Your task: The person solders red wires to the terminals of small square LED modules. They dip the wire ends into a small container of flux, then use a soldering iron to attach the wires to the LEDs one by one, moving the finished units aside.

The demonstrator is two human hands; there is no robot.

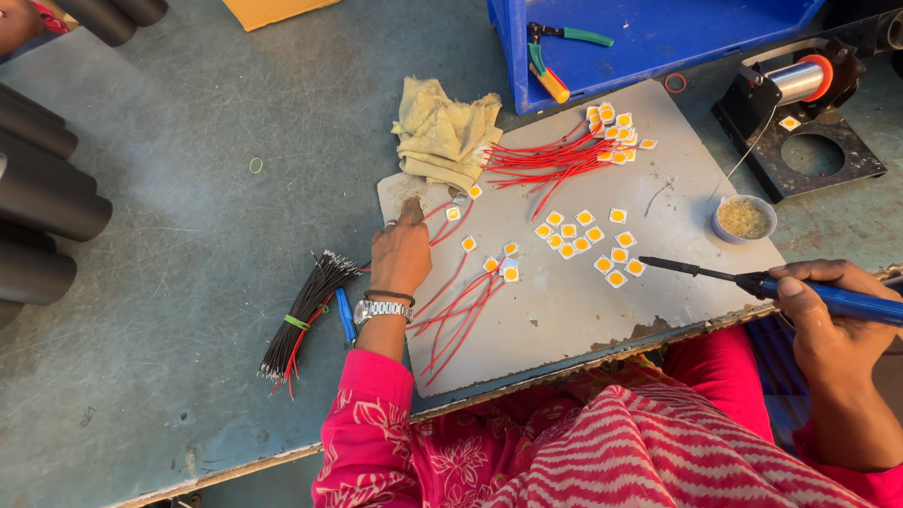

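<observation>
My left hand (pixel 402 250) rests on the grey work board (pixel 564 301), its fingertips pressing near a small square chip with a red wire (pixel 453 214). A wristwatch sits on that wrist. My right hand (pixel 828 310) is closed around a blue-handled soldering iron (pixel 752 280), whose dark tip points left above the board. Several small white squares with yellow centres (pixel 588 240) lie loose in the middle of the board. More squares joined to red wires (pixel 555 155) are piled at the far edge. A few wired ones (pixel 470 296) lie next to my left hand.
A beige rag (pixel 447 136) lies at the board's far left corner. A bundle of black and red wires (pixel 306 315) lies left of the board. A small dish (pixel 744 218), a solder spool on a black stand (pixel 800 94), a blue bin (pixel 649 38) with pliers, and black tubes (pixel 38 207) surround the area.
</observation>
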